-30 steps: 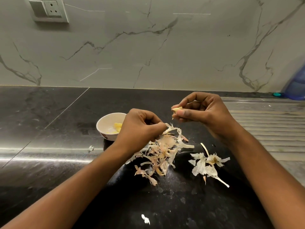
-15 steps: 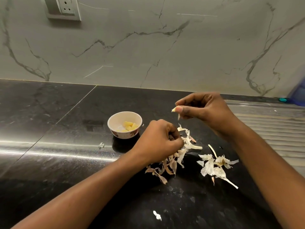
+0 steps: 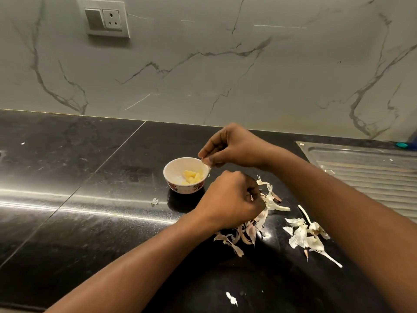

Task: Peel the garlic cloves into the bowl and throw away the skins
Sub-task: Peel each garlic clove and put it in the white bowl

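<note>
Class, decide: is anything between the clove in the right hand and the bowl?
Nothing visible. The right hand pinches the clove above the rim of the bowl; the left hand is over the skins, clear of it.

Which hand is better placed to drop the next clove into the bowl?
Right. The right hand pinches a clove at the rim of the bowl, so it likely only needs to let go. The left hand is curled into the skins.

Polished black stone on the countertop (image 3: 90, 199), glossy, streaked with glare. Matt veined marble on the wall (image 3: 225, 75). Glazed white ceramic for the bowl (image 3: 185, 189). Dry, papery, crinkled skins (image 3: 300, 236). Ribbed brushed metal on the drainboard (image 3: 372, 177). Smooth plastic on the switch plate (image 3: 104, 19).
</note>
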`<state>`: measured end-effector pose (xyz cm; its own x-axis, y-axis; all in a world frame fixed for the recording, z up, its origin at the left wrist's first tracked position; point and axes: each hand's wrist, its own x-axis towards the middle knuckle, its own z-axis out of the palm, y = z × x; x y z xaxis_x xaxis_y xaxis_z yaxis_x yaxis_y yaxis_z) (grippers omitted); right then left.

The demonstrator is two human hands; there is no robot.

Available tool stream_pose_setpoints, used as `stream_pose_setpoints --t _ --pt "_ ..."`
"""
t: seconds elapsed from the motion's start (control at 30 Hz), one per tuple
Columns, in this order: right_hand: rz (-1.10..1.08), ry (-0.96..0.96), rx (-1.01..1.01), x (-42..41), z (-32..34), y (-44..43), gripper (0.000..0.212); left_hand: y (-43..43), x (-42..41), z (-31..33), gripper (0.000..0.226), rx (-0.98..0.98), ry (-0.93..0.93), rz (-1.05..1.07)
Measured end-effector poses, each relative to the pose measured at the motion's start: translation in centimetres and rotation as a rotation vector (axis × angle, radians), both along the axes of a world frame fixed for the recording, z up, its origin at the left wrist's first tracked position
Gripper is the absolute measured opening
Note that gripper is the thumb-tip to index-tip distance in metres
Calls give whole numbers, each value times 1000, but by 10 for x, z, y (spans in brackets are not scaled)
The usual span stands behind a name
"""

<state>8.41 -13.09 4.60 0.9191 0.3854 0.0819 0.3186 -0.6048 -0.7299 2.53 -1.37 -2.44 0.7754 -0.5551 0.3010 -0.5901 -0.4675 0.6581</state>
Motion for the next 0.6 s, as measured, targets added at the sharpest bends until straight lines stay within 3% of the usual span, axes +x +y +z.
stream_pose_setpoints --t 0.4,0.6 --pt "-119 7 239 -50 15 -81 24 20 17 19 7 -72 -22 109" --pt "-123 123 183 -69 -13 -104 35 25 19 22 4 13 -19 133"
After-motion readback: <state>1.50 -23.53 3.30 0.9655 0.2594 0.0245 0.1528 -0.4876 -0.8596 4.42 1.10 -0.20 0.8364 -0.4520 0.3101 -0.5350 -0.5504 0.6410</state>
